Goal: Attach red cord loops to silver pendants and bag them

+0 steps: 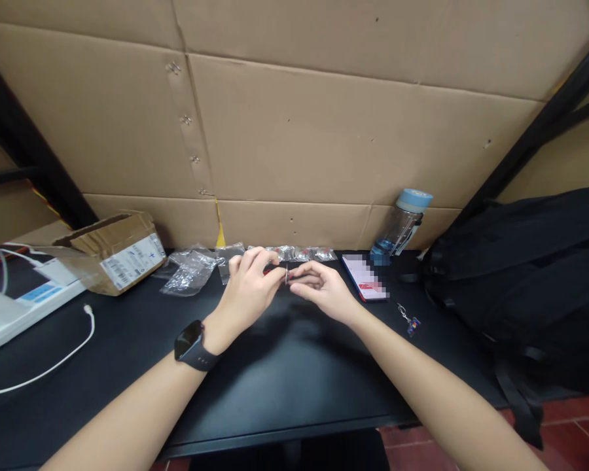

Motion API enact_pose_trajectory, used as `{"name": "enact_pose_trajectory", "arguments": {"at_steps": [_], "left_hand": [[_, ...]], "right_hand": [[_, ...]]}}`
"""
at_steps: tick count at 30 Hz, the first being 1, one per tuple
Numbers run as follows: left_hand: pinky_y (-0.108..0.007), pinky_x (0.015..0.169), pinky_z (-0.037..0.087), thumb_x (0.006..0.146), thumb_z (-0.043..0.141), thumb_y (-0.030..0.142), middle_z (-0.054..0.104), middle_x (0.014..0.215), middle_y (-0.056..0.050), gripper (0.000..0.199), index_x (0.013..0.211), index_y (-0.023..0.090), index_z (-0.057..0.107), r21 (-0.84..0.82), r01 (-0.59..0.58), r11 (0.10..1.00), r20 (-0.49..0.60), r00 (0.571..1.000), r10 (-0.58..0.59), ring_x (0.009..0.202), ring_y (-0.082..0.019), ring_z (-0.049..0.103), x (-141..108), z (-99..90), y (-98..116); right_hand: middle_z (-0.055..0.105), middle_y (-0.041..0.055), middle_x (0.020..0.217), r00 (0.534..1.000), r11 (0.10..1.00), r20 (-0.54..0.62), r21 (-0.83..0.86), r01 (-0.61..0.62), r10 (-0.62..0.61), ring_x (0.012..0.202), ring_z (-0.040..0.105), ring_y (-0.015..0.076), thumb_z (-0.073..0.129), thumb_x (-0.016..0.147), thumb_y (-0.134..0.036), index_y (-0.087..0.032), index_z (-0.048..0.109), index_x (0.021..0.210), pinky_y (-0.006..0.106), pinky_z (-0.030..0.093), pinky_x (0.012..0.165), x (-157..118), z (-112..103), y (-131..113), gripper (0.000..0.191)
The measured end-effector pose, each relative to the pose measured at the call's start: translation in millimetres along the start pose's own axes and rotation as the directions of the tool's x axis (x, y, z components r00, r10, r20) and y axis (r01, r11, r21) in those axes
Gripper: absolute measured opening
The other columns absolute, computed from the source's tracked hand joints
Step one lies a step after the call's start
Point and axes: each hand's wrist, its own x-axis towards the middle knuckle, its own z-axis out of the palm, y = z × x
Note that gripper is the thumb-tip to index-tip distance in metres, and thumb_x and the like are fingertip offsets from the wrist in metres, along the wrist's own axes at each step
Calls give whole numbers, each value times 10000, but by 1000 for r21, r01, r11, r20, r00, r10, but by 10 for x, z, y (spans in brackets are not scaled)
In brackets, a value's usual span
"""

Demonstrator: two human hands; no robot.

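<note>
Above the black table, my left hand (250, 282) and my right hand (326, 292) meet with their fingertips close together. Between them is a small thin flat piece (287, 273), seen almost edge-on, with a little red beside it. Both hands are closed in a pinch on it; its kind is too small to make out. Behind the fingers, small clear plastic packets (302, 254) with bits of red lie in a row along the cardboard wall. Crumpled clear plastic bags (189, 268) lie left of my left hand. A keychain (412, 325) with a colourful charm rests at the right.
An open cardboard box (127, 258) and a white power strip (53, 294) with a white cable (63, 363) are at the left. A phone (362, 278), a blue-lidded water bottle (401, 226) and a black backpack (530, 281) stand or lie at the right.
</note>
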Motion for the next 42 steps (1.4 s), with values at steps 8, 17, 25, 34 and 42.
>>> {"name": "enact_pose_trajectory", "arguments": {"at_steps": [8,17,25,34,42], "left_hand": [[-455,924,349,971,612,260,671,1164,-93,121,918,233,717,-50,-38,998,29,999,39,1205,-296,505,-22,53,22],[-465,944,370,950,625,250,660,1144,-107,102,940,231,725,-128,-4,992,52,999,11,1209,-305,500,-38,94,24],[-431,954,373,984,526,263,631,1224,-98,209,1144,248,660,-277,106,955,126,989,-73,1209,-272,508,11,-3,61],[-481,972,372,855,652,354,628,1245,-82,200,1020,251,700,-255,93,962,181,982,-47,1227,-317,486,13,-79,122],[-473,968,377,937,594,430,623,1244,-69,250,1106,296,721,-319,89,944,363,931,34,1191,-298,461,-39,50,48]], "right_hand": [[684,76,1023,960,862,122,-421,282,-254,957,643,206,527,1017,-294,-216,656,965,345,522,862,12,-60,-131,160],[617,71,1012,956,859,151,-421,291,-250,926,595,190,524,987,-228,-211,603,907,309,508,793,-3,-50,-99,113],[569,50,994,973,925,82,-302,230,-216,884,593,164,587,921,-196,-197,617,817,286,520,780,19,-23,-55,108],[546,52,1041,983,957,79,-231,177,-163,904,594,164,608,911,-229,-194,624,796,288,525,790,11,-38,-86,121],[512,51,1085,984,932,79,-317,175,-158,874,573,145,608,826,-113,-174,605,746,282,495,766,16,-86,-103,100]]}}
